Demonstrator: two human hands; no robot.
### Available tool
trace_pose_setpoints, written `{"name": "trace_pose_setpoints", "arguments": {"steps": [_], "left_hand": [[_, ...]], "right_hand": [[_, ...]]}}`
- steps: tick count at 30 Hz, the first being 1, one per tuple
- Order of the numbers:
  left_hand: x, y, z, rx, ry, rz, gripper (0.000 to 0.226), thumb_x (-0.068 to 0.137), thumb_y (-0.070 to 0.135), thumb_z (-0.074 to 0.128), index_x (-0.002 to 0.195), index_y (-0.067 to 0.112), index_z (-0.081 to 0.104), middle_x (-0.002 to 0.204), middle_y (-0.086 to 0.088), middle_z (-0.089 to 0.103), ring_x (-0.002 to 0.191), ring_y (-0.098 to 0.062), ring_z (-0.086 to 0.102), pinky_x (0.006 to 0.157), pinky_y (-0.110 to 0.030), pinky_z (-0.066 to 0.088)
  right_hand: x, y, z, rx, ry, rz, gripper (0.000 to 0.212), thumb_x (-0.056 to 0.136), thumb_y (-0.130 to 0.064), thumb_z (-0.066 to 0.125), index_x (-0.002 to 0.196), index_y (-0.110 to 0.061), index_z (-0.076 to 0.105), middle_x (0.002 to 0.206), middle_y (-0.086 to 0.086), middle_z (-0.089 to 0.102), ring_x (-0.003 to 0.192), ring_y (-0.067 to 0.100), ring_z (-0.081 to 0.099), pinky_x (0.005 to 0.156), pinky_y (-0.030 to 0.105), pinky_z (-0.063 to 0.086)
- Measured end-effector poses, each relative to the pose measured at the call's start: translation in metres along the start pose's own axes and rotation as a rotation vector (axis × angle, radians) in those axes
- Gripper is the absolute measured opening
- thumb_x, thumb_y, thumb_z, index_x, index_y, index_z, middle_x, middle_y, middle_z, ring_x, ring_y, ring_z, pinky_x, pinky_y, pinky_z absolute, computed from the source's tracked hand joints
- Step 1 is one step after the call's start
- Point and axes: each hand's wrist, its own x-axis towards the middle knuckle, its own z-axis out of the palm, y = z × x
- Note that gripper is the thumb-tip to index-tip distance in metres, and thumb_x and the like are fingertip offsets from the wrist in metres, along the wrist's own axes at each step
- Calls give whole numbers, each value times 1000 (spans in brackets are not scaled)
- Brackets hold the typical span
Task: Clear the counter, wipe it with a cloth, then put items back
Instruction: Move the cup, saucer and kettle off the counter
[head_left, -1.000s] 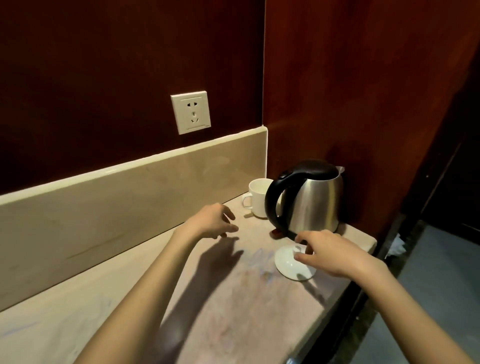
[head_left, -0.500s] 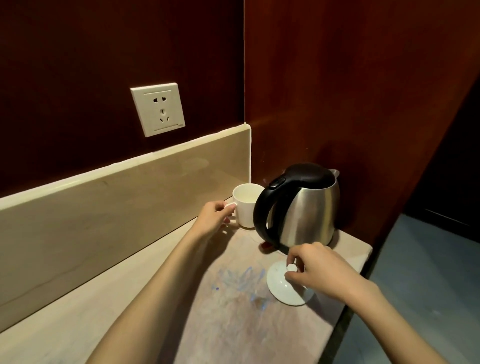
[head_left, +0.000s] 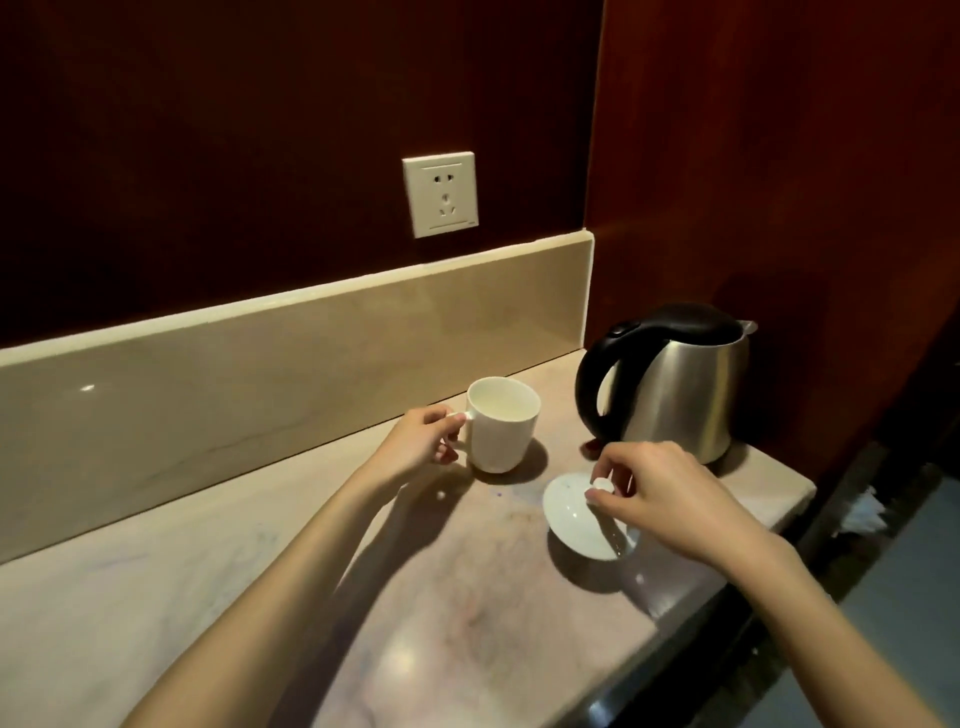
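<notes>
A white mug (head_left: 500, 428) stands on the marble counter (head_left: 441, 597), left of a steel kettle (head_left: 675, 389) with a black handle and lid. My left hand (head_left: 415, 441) grips the mug's handle. A white mug lid (head_left: 576, 519) with a small knob hangs tilted just above the counter in front of the kettle. My right hand (head_left: 660, 493) pinches that knob from above and covers the lid's right part.
A beige backsplash (head_left: 260, 374) runs along the back, with a white wall socket (head_left: 440, 194) above it. A dark wooden panel (head_left: 779, 156) closes the right side behind the kettle. The counter's edge drops off at the right to a dark floor.
My left hand reached the mug's handle and drew the mug left, away from the kettle. My right hand took the lid's knob and tipped the lid up off the counter.
</notes>
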Motion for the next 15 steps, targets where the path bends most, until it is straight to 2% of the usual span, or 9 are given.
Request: {"name": "trace_pose_setpoints", "arguments": {"steps": [3, 6, 9, 12, 15], "left_hand": [[-53, -3, -18, -47, 57, -18, 31, 97, 11, 50, 66, 8, 47, 65, -4, 43, 51, -14, 39, 51, -17, 44], [-112, -6, -29, -106, 122, -32, 30, 97, 10, 48, 68, 6, 47, 68, -6, 42, 55, -19, 41, 47, -14, 42], [-178, -9, -34, -164, 188, -16, 28, 98, 10, 46, 70, 7, 48, 72, -6, 44, 59, -22, 45, 50, -16, 44], [-243, -14, -35, -217, 270, -6, 26, 97, 11, 46, 72, 8, 50, 73, -4, 46, 59, -22, 49, 53, -17, 44], [-302, -23, -37, -208, 334, -6, 26, 96, 12, 47, 71, 7, 49, 71, -2, 47, 56, -18, 52, 54, -17, 44]], "right_hand": [[-14, -12, -1, 25, -5, -64, 12, 81, -42, 64, 86, -32, 62, 76, -14, 59, 74, 7, 57, 65, 33, 51], [-37, -24, -2, 53, -8, -136, 12, 82, -41, 65, 87, -32, 60, 78, -13, 59, 74, 6, 57, 64, 31, 51], [-69, -39, 0, 101, -60, -208, 12, 84, -39, 65, 90, -29, 62, 78, -13, 59, 75, 5, 57, 66, 29, 51], [-97, -57, 3, 113, -117, -290, 12, 81, -40, 66, 87, -29, 63, 76, -14, 61, 74, 6, 58, 70, 36, 54], [-124, -81, 9, 129, -161, -375, 10, 80, -38, 67, 82, -30, 63, 72, -14, 61, 72, 5, 58, 68, 35, 53]]}}
